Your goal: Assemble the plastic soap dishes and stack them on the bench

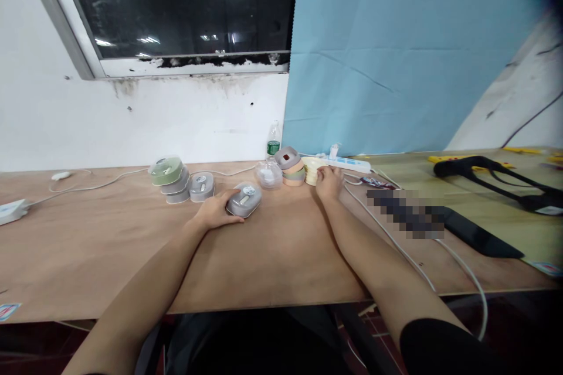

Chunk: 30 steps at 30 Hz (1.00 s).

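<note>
My left hand [219,208] is wrapped round the left side of a grey oval plastic box [244,200] with a clear lid and a round sticker. The box rests on the table, slightly tilted in view. My right hand [331,183] has its fingers bent together against the right side of a stack of cream-coloured pieces [311,171]; what the fingertips pinch is hidden. Left of that stack stands a pile of grey, orange and green box shells [293,173]. Beside the pile are clear plastic lids [268,174].
Another grey box [202,186] and a stack topped by a green box [166,171] stand to the left. A bottle [273,139] and a power strip [349,163] are near the wall. White cables, a black phone-like slab [479,233] and a black strap-like frame [497,181] lie right.
</note>
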Each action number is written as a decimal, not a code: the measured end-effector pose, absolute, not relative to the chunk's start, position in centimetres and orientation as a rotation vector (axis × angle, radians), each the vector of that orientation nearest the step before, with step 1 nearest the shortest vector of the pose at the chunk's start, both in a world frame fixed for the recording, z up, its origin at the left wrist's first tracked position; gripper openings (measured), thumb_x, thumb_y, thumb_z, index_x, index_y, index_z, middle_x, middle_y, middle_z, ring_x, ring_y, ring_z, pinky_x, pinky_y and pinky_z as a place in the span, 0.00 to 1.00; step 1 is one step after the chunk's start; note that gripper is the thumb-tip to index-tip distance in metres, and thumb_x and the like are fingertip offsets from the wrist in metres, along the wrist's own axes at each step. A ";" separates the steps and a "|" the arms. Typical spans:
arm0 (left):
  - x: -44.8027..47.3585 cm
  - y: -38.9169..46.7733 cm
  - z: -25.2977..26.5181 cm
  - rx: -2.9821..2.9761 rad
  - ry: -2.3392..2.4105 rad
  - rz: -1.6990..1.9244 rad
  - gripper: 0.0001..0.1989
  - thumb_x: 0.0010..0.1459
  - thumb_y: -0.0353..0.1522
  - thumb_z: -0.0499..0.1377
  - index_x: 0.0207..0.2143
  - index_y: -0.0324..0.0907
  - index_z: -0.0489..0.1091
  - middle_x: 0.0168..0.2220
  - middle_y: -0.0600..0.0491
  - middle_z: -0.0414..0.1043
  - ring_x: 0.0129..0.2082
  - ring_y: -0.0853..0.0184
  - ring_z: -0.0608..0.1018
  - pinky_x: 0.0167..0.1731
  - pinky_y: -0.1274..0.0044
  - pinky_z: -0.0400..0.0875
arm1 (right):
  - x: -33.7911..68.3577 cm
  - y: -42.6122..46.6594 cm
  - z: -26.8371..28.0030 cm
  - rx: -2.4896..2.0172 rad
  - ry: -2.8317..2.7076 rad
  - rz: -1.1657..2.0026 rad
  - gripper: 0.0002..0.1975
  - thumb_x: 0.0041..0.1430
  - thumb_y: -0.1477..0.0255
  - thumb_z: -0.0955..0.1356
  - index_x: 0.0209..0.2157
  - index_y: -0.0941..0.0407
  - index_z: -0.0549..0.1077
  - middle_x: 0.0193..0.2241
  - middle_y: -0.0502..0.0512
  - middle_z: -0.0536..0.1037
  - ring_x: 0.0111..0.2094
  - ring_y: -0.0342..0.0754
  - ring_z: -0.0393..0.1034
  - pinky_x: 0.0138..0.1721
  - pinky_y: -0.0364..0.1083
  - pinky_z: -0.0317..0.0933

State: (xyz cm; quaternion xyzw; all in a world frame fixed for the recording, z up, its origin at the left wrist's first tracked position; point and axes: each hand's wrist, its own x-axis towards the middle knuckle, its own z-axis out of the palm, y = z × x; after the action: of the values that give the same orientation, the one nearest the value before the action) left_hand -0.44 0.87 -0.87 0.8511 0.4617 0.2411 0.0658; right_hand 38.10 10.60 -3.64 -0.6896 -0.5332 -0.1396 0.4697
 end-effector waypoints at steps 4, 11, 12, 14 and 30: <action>-0.3 0.8 -0.9 2.526 1.409 0.726 0.46 0.41 0.53 0.64 0.61 0.46 0.57 0.57 0.46 0.66 0.53 0.52 0.71 0.49 0.66 0.68 | 38.0 10.6 -3.7 -1.700 -1.358 -0.396 0.11 0.59 0.71 0.62 0.38 0.55 0.74 0.40 0.60 0.67 0.43 0.56 0.56 0.46 0.54 0.48; -0.2 0.7 -0.9 2.508 1.438 0.706 0.47 0.42 0.54 0.63 0.61 0.45 0.56 0.55 0.45 0.68 0.49 0.52 0.74 0.46 0.67 0.69 | 37.7 10.3 -3.5 -1.696 -1.375 -0.428 0.13 0.57 0.70 0.62 0.39 0.56 0.75 0.42 0.62 0.67 0.45 0.58 0.56 0.47 0.57 0.47; -0.2 0.7 -0.9 2.504 1.434 0.699 0.47 0.42 0.54 0.63 0.61 0.45 0.56 0.55 0.45 0.68 0.49 0.52 0.74 0.45 0.67 0.69 | 37.6 10.2 -3.3 -1.684 -1.373 -0.442 0.14 0.57 0.70 0.62 0.41 0.56 0.75 0.43 0.62 0.67 0.46 0.58 0.56 0.48 0.57 0.47; -0.2 0.6 -0.8 2.500 1.427 0.678 0.46 0.42 0.55 0.63 0.61 0.45 0.56 0.53 0.45 0.69 0.47 0.53 0.75 0.44 0.68 0.69 | 37.2 9.9 -2.9 -1.638 -1.382 -0.479 0.16 0.57 0.69 0.61 0.45 0.56 0.73 0.45 0.63 0.66 0.47 0.59 0.56 0.49 0.57 0.48; -0.4 0.7 -0.5 2.362 1.741 0.981 0.32 0.52 0.53 0.57 0.53 0.43 0.66 0.46 0.48 0.74 0.41 0.59 0.77 0.43 0.71 0.70 | 28.3 6.4 -2.3 -0.831 -2.056 -0.418 0.12 0.58 0.72 0.62 0.43 0.54 0.73 0.42 0.59 0.72 0.45 0.54 0.63 0.48 0.55 0.57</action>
State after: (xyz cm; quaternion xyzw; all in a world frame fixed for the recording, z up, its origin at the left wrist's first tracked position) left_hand -0.42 0.68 -0.49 0.7633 0.5625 0.3170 0.0239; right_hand 28.29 6.37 -2.25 -0.3327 -0.8233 -0.1675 0.4283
